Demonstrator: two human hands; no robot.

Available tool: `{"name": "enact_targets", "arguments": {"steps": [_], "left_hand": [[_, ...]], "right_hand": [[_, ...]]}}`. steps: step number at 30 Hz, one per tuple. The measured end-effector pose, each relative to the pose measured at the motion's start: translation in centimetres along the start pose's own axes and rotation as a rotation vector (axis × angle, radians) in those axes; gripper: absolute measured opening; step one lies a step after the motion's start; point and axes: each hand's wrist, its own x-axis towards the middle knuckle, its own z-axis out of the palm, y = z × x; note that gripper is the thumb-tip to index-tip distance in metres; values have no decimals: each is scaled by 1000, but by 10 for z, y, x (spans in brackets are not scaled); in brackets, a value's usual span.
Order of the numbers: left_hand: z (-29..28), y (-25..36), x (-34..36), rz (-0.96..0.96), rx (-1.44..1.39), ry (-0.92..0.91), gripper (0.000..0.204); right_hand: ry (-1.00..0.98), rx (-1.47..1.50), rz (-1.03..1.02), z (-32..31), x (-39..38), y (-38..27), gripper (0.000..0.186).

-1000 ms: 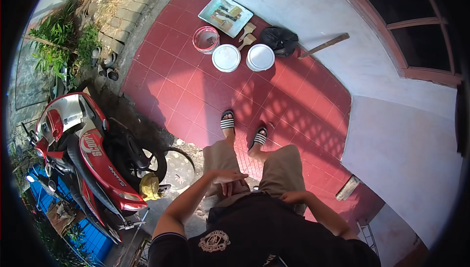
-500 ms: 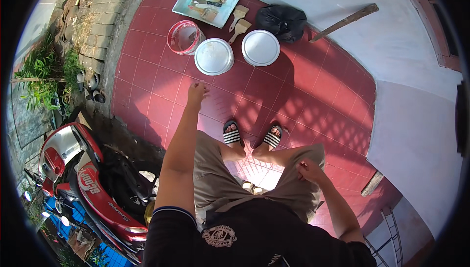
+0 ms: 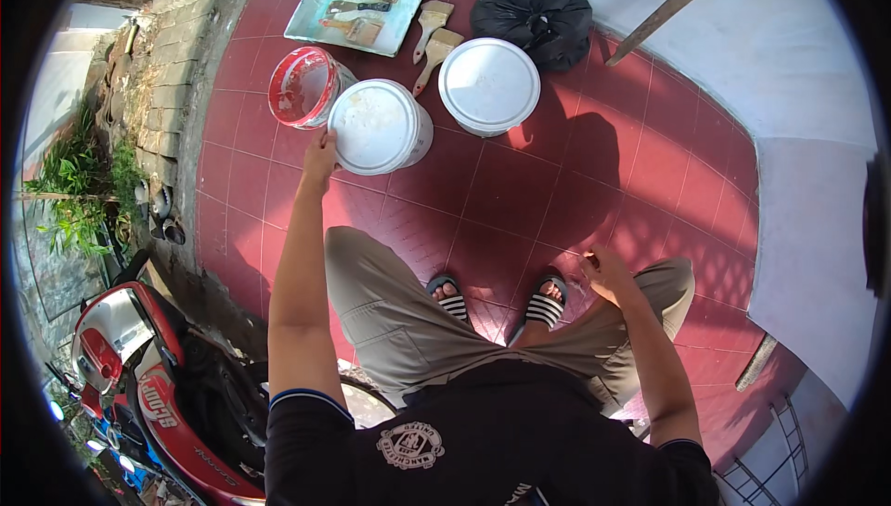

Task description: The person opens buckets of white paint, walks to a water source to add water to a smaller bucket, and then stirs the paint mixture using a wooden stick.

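My left hand (image 3: 320, 157) is at the left rim of a white lidded bucket (image 3: 376, 125), its fingers bent together against the lid's edge; the fingertips are partly hidden. My right hand (image 3: 605, 274) hangs above my right knee with curled fingers and nothing visible in it. Just left of the lidded bucket stands an uncovered bucket (image 3: 303, 88), red inside and smeared with white. A second white lidded bucket (image 3: 489, 85) sits to the right. Two wide paintbrushes (image 3: 432, 25) lie on the tiles behind the buckets.
A pale tray (image 3: 408, 19) with several brushes lies at the back, and a black plastic bag (image 3: 533, 25) rests against the wall. A wooden stick (image 3: 682, 3) leans there. At the left stands a red motorbike (image 3: 167, 390). My sandalled feet (image 3: 548, 302) are on red tiles.
I have bent lower and closer to the buckets. My left hand has moved forward and left to the lidded bucket's rim. My right hand has moved forward, its fingers still curled.
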Motion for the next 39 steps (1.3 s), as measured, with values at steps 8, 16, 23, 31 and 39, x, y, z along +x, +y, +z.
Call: {"name": "enact_targets", "arguments": {"steps": [8,16,23,31,39], "left_hand": [[19,-41,-65,-174,-346,-121,43],[59,-47,-123,-232,-572,142,40],[-47,-32,-167,9,-753,312,42],[-108,-92,-154,54,-894,504,42],[-118,-179,-132,-115,-964,533,42]], "right_hand": [[-123,132,-112,23,18,-48,23],[88,374,-336,110,122,-145,33],[-84,501,-67,129,133,-202,59],[-169,571,96,146,169,-228,48],[-191,836,-47,131,101,-166,47]]}}
